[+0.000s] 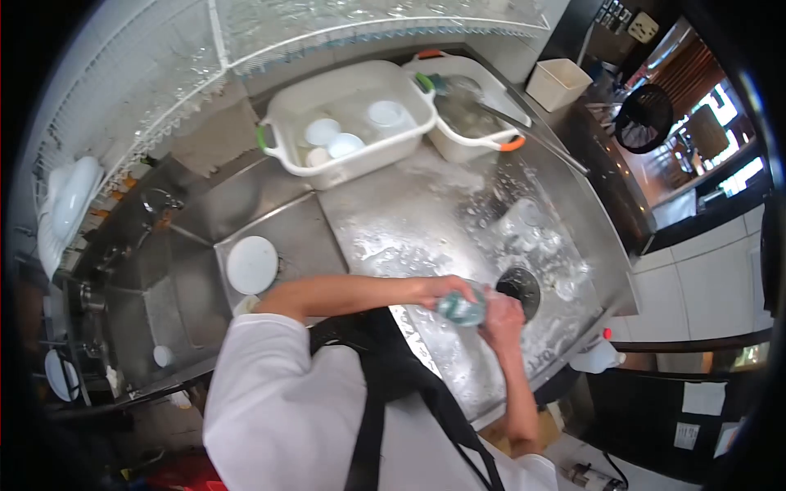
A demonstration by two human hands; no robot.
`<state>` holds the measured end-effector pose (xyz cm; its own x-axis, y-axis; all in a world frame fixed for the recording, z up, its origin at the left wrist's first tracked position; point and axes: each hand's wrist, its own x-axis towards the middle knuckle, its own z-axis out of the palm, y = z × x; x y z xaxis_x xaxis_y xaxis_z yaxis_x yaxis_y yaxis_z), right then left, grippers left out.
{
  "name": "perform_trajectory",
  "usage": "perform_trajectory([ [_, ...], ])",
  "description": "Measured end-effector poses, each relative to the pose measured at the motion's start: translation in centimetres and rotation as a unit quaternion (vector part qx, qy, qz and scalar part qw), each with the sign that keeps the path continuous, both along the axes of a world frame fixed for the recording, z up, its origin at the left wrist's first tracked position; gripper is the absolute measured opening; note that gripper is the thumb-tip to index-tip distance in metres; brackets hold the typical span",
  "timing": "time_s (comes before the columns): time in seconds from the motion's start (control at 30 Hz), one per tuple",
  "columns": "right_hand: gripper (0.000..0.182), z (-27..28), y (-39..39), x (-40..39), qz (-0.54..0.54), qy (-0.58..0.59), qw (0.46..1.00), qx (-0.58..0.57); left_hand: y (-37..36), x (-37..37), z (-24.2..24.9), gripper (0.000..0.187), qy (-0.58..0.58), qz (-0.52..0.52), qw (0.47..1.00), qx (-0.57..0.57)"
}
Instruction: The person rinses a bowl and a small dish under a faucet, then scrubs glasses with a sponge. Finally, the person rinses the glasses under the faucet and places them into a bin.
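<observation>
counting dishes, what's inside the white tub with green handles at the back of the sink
The white tub holds three round white bowls or cups in the head view, two near its left end and one toward the right. The glare hides any water, and whatever sits below the near wall is covered.

Head view, steeply down onto sink (458, 221)

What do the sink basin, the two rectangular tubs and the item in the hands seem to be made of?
Sink basin: likely stainless steel, grey, shiny, reflecting light under suds.
Tubs: probably white plastic, matt, with coloured handles.
Item held by both hands: seemingly clear glass, see-through with glints; blurred, so unsure.
</observation>
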<state>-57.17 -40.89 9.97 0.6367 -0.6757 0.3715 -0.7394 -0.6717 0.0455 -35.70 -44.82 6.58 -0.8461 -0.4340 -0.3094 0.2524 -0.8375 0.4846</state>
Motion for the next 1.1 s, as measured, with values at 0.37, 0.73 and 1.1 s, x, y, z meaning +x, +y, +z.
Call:
perform_trajectory([
  [0.37, 0.057, -5.8, 4.9, 3.1, -0.242, -0.666, 0.423, 0.565, 0.5, -4.6, 3.5, 0.046, -0.39, 0.22, 0.605, -0.658],
  [0.73, 0.05, -9.5, 3.6, 2.6, -0.247, -0.498, 0.599, 0.576, 2.0, -5.2, 1.0, 0.034, -0.476, 0.22, 0.606, -0.598],
  [1.1, 0.053, -4.5, 1.6, 7.2, 0.377, -0.602, 0.074, 0.7, 0.4, -3.8, 7.1, 0.032, -0.187, 0.451, 0.638, -0.596],
])
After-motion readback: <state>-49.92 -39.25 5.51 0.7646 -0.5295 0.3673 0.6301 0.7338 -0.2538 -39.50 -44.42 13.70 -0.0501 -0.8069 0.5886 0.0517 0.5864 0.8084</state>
